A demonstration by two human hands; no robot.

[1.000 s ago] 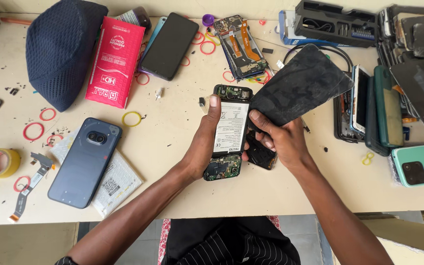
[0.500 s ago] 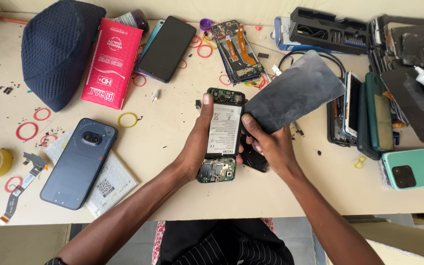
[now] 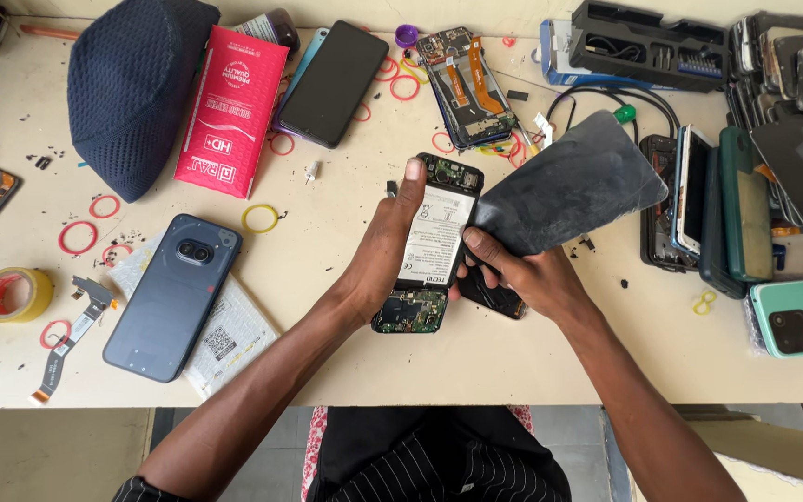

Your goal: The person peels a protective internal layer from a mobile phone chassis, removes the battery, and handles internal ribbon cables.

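My left hand (image 3: 383,251) grips an opened phone (image 3: 431,244) by its left edge, thumb up at the top corner; its white battery and green circuit boards face me. My right hand (image 3: 522,274) holds the phone's dark back cover (image 3: 569,186), which is peeled up and away to the right, still meeting the phone along its right edge. Both hands hover just above the middle of the beige table (image 3: 513,363).
A blue phone (image 3: 172,297) lies left on a white sheet, beside yellow tape (image 3: 13,294) and a flex cable (image 3: 72,325). A navy cap (image 3: 132,84), red packet (image 3: 231,112), black phone (image 3: 330,82) and stripped phone (image 3: 467,84) lie behind. Stacked phones (image 3: 736,204) crowd the right; several rubber bands are scattered.
The back cover has swung further up and to the right, away from the phone body. The phone in my left hand has stayed roughly in place.
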